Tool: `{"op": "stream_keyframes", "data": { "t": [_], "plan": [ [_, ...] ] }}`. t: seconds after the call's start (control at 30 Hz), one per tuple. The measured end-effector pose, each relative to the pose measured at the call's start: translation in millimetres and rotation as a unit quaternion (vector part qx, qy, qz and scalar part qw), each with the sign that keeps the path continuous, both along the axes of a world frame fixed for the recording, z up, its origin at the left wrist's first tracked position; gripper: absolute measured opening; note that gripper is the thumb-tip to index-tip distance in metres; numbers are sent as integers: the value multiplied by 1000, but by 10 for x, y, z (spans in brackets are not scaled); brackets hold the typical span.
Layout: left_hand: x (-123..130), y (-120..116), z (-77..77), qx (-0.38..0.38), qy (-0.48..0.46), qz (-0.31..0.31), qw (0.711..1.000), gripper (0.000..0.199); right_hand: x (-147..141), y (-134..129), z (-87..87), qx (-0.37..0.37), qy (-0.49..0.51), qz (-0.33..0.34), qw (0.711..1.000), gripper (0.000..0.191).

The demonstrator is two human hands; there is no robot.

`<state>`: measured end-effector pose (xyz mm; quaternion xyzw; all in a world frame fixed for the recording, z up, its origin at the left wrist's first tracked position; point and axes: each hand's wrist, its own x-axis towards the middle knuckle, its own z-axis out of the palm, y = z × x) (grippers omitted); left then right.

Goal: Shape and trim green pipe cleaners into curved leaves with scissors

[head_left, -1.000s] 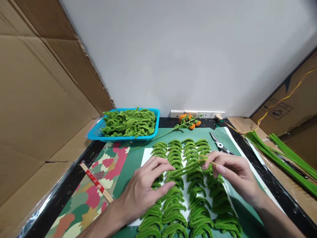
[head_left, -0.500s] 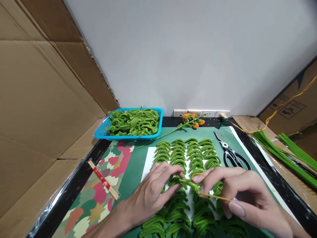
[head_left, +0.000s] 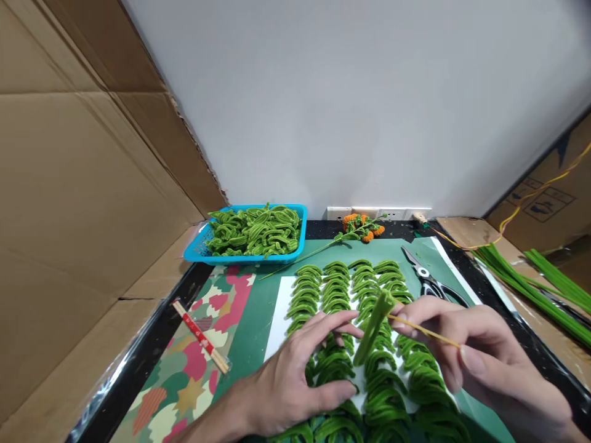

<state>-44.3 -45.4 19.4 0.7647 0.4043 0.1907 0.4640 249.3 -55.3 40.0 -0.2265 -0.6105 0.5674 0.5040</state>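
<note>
Between my hands a bundle of green fuzzy pipe-cleaner stems [head_left: 373, 329] tilts, its upper end to the right. A thin orange-yellow band [head_left: 425, 331], looking like a rubber band, runs from that upper end to my right hand [head_left: 484, 357], which pinches it between thumb and fingers. My left hand [head_left: 295, 363] has thumb and fingers apart, just left of the bundle, and grips nothing. Beneath both hands, curved green pipe-cleaner leaves [head_left: 336, 289] lie in several columns on white paper [head_left: 279, 314], partly covered by the hands.
A blue basket [head_left: 191, 251] heaped with green pieces stands at the back left. An orange-flowered stem [head_left: 353, 231] and black-handled scissors [head_left: 427, 280] lie behind the hands. Wrapped chopsticks [head_left: 201, 337] rest on patterned paper at left; long green stems [head_left: 512, 283] lie at right.
My left hand has let go of the bundle and its fingers have spread. The bundle has swung to a steeper tilt. My right hand has moved slightly right, still pinching the band.
</note>
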Motion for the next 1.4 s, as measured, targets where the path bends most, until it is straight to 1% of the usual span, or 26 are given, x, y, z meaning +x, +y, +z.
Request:
{"op": "stream_keyframes", "data": {
  "t": [0.07,0.1,0.17,0.2,0.27,0.33,0.5,0.57,0.63,0.67,0.73,0.77,0.8,0.83,0.87,0.9,0.93,0.97,1.03,1.1,1.17,1.23,1.27,1.3,1.33,1.4],
  "plan": [
    [27,-15,-10,7,-14,6,1000,84,2,-21,-17,1,-13,0,1000,23],
    [42,-16,-7,11,-26,9,1000,76,6,-32,-26,2,-25,-1,1000,23],
    [63,-2,14,13,-51,0,999,44,14,-44,-42,6,-59,2,998,24],
    [66,11,28,9,-62,-11,998,34,16,-42,-50,8,-74,3,997,24],
    [51,47,48,2,-79,-29,996,44,15,-16,-66,8,-86,-6,996,23],
    [14,91,46,1,-92,-17,996,55,16,39,-85,4,-65,-32,997,22],
    [-101,214,-40,4,-76,95,993,57,113,221,-112,-6,53,-110,993,23],
    [-133,262,-84,13,-75,128,989,60,208,294,-116,-22,68,-166,983,26],
    [-150,304,-121,10,-99,171,980,65,341,382,-138,-30,46,-254,966,27],
    [-152,322,-135,2,-116,198,973,66,421,434,-162,-25,14,-308,951,27],
    [-145,352,-152,-18,-150,248,957,68,603,548,-236,-1,-99,-425,900,23],
    [-137,363,-155,-26,-164,268,949,67,701,605,-284,14,-190,-469,862,25],
    [-129,373,-156,-34,-174,281,943,65,798,658,-335,37,-285,-504,815,27],
    [-123,381,-158,-38,-184,293,938,63,889,704,-386,60,-360,-528,767,28],
    [-121,388,-163,-39,-188,298,935,60,970,743,-433,76,-413,-541,729,29],
    [-126,396,-172,-42,-187,294,936,56,1035,772,-473,78,-441,-553,702,31],
    [-137,404,-187,-41,-176,290,940,53,1082,793,-504,76,-455,-561,688,34],
    [-154,413,-207,-39,-159,284,945,51,1106,806,-524,73,-459,-567,680,36],
    [-192,428,-254,0,-107,275,955,46,1078,811,-530,73,-453,-561,689,40],
    [-220,429,-291,35,-77,257,963,40,953,785,-501,87,-427,-536,723,34],
    [-222,415,-298,58,-66,238,967,36,762,724,-459,116,-390,-486,774,29],
    [-199,391,-275,77,-57,215,972,30,555,638,-426,168,-374,-413,813,29],
    [-183,378,-258,91,-57,208,972,28,463,594,-418,209,-384,-366,822,33],
    [-165,366,-241,100,-57,195,974,27,385,555,-417,254,-407,-321,817,37],
    [-148,356,-226,109,-56,183,976,26,322,522,-422,295,-432,-289,802,41],
    [-120,341,-207,125,-57,162,977,26,245,483,-447,343,-466,-264,772,45]
  ]
}}
